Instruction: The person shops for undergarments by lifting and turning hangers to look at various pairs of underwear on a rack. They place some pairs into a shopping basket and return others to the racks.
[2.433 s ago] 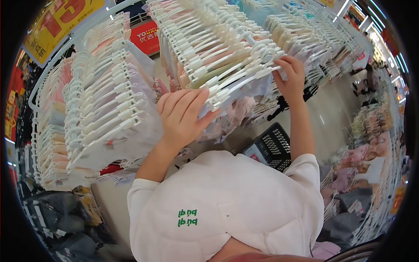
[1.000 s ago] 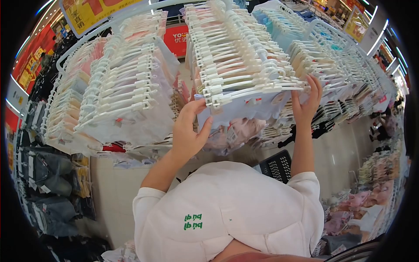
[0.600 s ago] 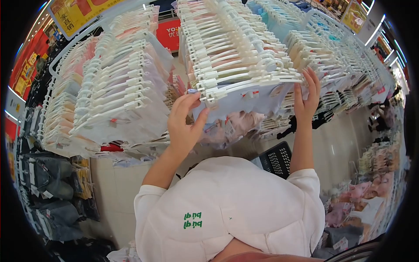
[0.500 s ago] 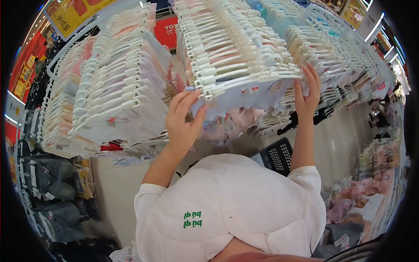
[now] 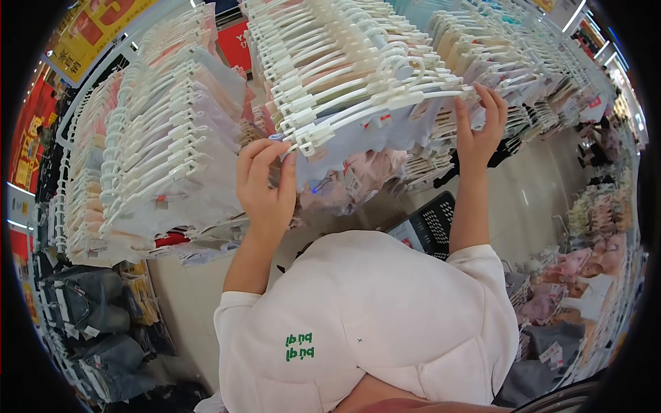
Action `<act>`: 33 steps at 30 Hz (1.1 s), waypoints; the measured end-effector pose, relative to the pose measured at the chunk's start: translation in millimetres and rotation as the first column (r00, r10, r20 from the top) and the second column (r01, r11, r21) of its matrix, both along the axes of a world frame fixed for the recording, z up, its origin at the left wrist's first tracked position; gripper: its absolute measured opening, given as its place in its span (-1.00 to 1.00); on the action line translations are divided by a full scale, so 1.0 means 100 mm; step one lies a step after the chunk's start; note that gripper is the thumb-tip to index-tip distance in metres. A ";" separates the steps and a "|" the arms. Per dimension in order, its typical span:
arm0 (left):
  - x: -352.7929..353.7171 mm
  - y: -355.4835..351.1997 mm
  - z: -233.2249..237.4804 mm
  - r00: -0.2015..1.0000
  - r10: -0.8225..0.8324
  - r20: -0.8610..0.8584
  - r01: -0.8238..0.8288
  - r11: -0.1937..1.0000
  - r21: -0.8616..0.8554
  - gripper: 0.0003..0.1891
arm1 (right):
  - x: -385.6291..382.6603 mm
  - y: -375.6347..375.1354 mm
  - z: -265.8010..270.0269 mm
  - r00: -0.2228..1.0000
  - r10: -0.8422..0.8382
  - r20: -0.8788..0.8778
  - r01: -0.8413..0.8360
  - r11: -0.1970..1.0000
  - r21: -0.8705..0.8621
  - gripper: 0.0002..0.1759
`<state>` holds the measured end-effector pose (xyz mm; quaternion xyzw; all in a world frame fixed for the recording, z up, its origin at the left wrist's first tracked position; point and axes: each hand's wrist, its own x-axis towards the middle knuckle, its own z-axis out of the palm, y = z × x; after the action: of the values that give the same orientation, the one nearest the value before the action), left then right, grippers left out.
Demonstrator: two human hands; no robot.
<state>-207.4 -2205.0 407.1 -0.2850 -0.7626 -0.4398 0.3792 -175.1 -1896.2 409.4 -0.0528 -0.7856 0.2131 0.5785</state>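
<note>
A white clip hanger [image 5: 348, 122] stands at the front of a dense row of hangers. From it hangs a pale lavender-blue garment [image 5: 344, 143] with a small red tag. My left hand [image 5: 265, 184] is closed at the hanger's left end, thumb and fingertips pinching by the clip. At the other end my right hand [image 5: 480, 132] is closed too, thumb below and fingers over the clip. Behind the front hanger, many similar white hangers [image 5: 344, 51] carry light-coloured garments, packed tightly together.
To the left is another row of pastel garments on hangers [image 5: 162, 148]. A dark slotted basket [image 5: 436, 220] is on the floor beyond my body. Dark jeans [image 5: 86, 299] hang at lower left; pink and white bras [image 5: 571, 275] hang on the right. A red sign [image 5: 235, 47] stands behind the rows.
The view has shifted a little, so the racks sit further left. Both hands stay at the ends of the front hanger, and its left end appears slightly lower and further left.
</note>
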 end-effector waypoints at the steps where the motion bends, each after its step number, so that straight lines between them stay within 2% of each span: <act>1: 0.00 -0.01 0.01 1.000 0.004 0.020 -0.003 1.000 -0.012 -0.80 | -0.01 0.00 0.00 1.000 0.008 -0.020 -0.008 1.000 0.013 -0.61; 6: -0.05 -0.02 -0.03 0.999 -0.031 0.024 0.030 0.999 0.014 -0.82 | 0.01 -0.02 0.02 0.998 0.040 -0.046 -0.040 0.999 -0.003 -0.61; 8: -0.04 0.00 0.00 0.992 -0.092 0.086 0.084 0.993 0.083 -0.81 | 0.00 -0.01 0.02 0.995 0.079 -0.053 -0.080 0.997 -0.010 -0.62; 12: -0.05 0.01 -0.01 0.986 -0.116 0.119 0.104 0.989 0.106 -0.80 | -0.02 -0.03 0.06 0.989 0.140 -0.041 -0.142 0.989 -0.041 -0.63; 17: -0.07 0.03 -0.01 0.981 -0.123 0.152 0.097 0.981 0.166 -0.78 | -0.07 -0.01 0.03 0.997 0.078 -0.012 -0.075 0.987 0.145 -0.62; 21: -0.11 0.01 0.00 0.990 -0.093 0.108 0.079 0.989 0.125 -0.77 | -0.10 0.04 -0.03 0.997 0.076 -0.033 -0.069 0.983 0.170 -0.61; 23: -0.11 0.01 0.03 0.995 -0.048 0.092 0.044 0.998 0.046 -0.73 | -0.09 0.03 -0.03 0.997 0.073 -0.037 -0.066 0.986 0.152 -0.62; 27: -0.13 0.02 0.03 0.995 -0.087 0.055 0.085 0.996 0.033 -0.70 | -0.09 0.04 -0.05 0.996 0.071 -0.048 -0.062 0.984 0.165 -0.62; 33: -0.17 -0.04 -0.07 0.992 -0.114 0.058 0.113 0.993 0.027 -0.70 | -0.04 0.00 -0.03 0.992 0.124 0.007 -0.124 0.988 0.089 -0.59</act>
<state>-223.9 -2208.9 400.6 -0.3102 -0.7509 -0.4779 0.3340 -178.6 -1896.3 406.4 0.0219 -0.7964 0.2130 0.5655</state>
